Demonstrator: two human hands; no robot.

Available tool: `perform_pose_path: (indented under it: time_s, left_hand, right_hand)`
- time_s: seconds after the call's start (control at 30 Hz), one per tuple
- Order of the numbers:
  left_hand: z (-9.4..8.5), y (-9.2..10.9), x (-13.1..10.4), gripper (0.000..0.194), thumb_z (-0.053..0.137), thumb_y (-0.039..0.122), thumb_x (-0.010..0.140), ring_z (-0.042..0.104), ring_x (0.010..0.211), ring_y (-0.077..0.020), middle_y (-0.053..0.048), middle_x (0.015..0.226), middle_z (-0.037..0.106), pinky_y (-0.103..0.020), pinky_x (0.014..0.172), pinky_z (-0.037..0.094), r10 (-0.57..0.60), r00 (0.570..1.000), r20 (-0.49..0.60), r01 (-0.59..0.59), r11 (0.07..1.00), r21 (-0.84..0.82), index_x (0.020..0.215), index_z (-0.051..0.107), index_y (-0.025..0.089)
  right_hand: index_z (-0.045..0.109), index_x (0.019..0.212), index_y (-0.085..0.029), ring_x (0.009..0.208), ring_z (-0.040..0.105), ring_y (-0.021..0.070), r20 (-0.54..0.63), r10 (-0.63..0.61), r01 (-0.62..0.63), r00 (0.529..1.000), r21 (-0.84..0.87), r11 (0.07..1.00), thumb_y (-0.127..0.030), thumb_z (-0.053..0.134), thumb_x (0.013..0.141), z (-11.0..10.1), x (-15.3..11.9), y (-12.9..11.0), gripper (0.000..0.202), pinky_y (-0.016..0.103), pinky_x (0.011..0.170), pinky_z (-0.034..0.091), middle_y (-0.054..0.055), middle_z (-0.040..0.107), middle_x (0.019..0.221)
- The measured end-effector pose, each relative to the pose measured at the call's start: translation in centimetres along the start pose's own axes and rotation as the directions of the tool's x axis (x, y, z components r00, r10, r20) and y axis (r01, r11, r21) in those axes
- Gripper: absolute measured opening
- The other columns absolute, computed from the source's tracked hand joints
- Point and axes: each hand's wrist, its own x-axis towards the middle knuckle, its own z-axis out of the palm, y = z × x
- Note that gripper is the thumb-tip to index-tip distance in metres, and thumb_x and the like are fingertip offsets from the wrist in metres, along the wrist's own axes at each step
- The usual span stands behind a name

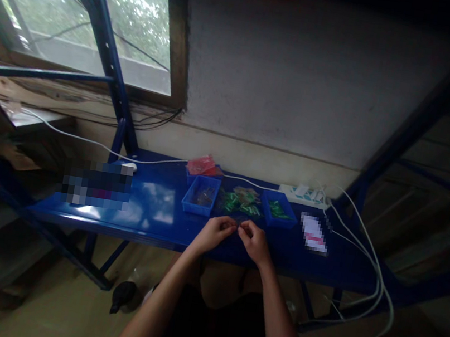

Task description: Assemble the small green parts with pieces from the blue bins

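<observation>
Nearly touching above the blue table (159, 181), the left hand (218, 231) and right hand (255, 239) press thumb against fingertips; anything pinched is too small to tell. Just beyond, a pile of green pieces (242, 199) lies between two blue bins (197, 209).

The left hand (217, 233) and right hand (254, 241) hold their fingertips close together over the near side of a blue desk (182, 231) (anything in their grip is too small to make out). Just beyond, a pile of small green pieces (241, 200) lies between a left bin (197, 208) and a right bin (278, 222), both blue. Red plastic (201, 164) shows behind the left bin; a white power strip (305, 196) lies near the wall (280, 81).
</observation>
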Motion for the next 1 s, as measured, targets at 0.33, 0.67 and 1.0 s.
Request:
perform_pose_path:
  time_s: [0.33,0.67,1.0]
  left_hand:
    - [0.05,0.22,-0.06,0.026,0.057,0.035,0.078,0.056,0.065,-0.0148,-0.004,0.071,0.066,-0.023,0.06,0.041,-0.014,1.0,-0.018,0.015,1.0,0.012,0.084,0.068,0.012]
    - [-0.11,0.5,-0.17,0.027,0.056,0.036,0.079,0.056,0.066,-0.0153,-0.004,0.072,0.065,-0.024,0.062,0.041,-0.017,1.0,-0.005,0.017,0.999,0.027,0.086,0.067,0.012]
    - [0.02,0.49,-0.09,0.026,0.055,0.034,0.079,0.055,0.066,-0.0148,-0.003,0.071,0.065,-0.023,0.061,0.041,-0.015,1.0,-0.023,0.016,0.999,0.034,0.084,0.067,0.012]
  right_hand:
    - [0.055,0.074,-0.021,0.062,0.06,0.0163,0.002,-0.012,0.012,1.0,-0.012,1.0,-0.033,0.049,0.08,-0.11,-0.07,-0.11,0.014,0.026,0.062,0.045,0.001,0.064,0.068]
    - [0.057,0.075,-0.022,0.063,0.061,0.0173,-0.009,0.005,-0.005,1.0,-0.004,1.0,-0.032,0.05,0.08,-0.09,-0.16,-0.22,0.013,0.027,0.063,0.047,0.002,0.066,0.07]
    - [0.057,0.076,-0.021,0.066,0.063,0.0182,-0.006,0.001,-0.001,1.0,-0.016,1.0,-0.032,0.051,0.08,-0.1,-0.1,-0.35,0.013,0.027,0.065,0.048,0.003,0.067,0.072]
